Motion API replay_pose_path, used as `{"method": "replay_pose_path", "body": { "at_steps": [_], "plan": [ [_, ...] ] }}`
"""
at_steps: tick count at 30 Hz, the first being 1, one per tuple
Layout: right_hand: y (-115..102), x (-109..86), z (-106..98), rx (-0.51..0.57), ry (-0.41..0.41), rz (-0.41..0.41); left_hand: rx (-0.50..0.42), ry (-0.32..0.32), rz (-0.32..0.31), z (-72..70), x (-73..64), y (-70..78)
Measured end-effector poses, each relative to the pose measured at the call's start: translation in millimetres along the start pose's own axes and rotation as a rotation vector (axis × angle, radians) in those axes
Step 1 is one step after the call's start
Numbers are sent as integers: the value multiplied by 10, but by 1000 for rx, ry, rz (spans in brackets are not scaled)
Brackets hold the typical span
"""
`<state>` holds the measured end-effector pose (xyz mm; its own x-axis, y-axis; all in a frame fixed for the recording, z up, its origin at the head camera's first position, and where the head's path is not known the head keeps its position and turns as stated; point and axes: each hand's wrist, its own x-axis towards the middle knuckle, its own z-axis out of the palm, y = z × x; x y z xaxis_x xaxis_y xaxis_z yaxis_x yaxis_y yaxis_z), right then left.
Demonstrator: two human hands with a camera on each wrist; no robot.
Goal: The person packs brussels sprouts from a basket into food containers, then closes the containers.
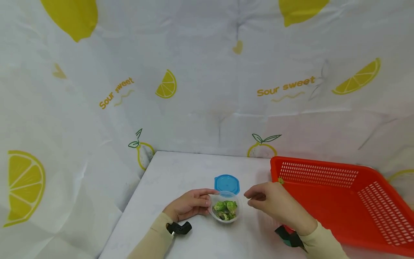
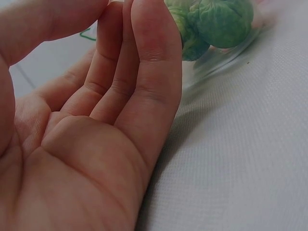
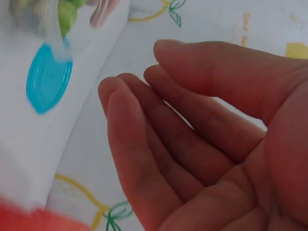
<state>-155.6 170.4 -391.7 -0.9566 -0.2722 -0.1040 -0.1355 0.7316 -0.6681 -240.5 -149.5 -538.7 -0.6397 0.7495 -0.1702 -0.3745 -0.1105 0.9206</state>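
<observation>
A clear round plastic container (image 1: 225,220) stands on the table with several green Brussels sprouts (image 1: 226,207) in it. My left hand (image 1: 191,204) is at its left side; the index finger reaches along the rim and the thumb lies against the wall. In the left wrist view the left fingers (image 2: 154,72) are bent beside the sprouts, their tips partly out of view. To the right of the container, my right hand (image 1: 275,201) hovers with loosely bent fingers. The right wrist view shows nothing between the right thumb and fingers (image 3: 127,125).
A blue lid (image 1: 227,183) lies on the table just behind the container. On the right stands a large red plastic basket (image 1: 323,212) with perforated walls. A small green piece (image 1: 280,180) shows by its left wall. A lemon-print cloth (image 1: 207,108) hangs behind the table.
</observation>
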Motion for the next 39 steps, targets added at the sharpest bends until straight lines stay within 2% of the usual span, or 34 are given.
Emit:
{"method": "replay_pose_path", "body": {
  "at_steps": [7,12,15,21,26,32,39],
  "plan": [
    [234,5,-494,-58,8,-23,-18,-26,5,-35,4,-16],
    [549,107,-799,-115,23,-35,-17,-28,17,-44,9,-18],
    [753,199,-910,-138,20,-9,-23,-25,14,-41,-3,-10],
    [1120,381,-983,-117,-23,70,-23,-20,-1,-21,-21,-9],
    [1318,522,-976,-134,-37,118,-16,-12,-8,-14,-13,-15],
    [1431,624,-940,-146,-48,131,-14,-9,-9,-15,-9,-17],
    [1443,695,-895,-130,-71,159,-2,-14,0,-16,-22,5]
  ]
}}
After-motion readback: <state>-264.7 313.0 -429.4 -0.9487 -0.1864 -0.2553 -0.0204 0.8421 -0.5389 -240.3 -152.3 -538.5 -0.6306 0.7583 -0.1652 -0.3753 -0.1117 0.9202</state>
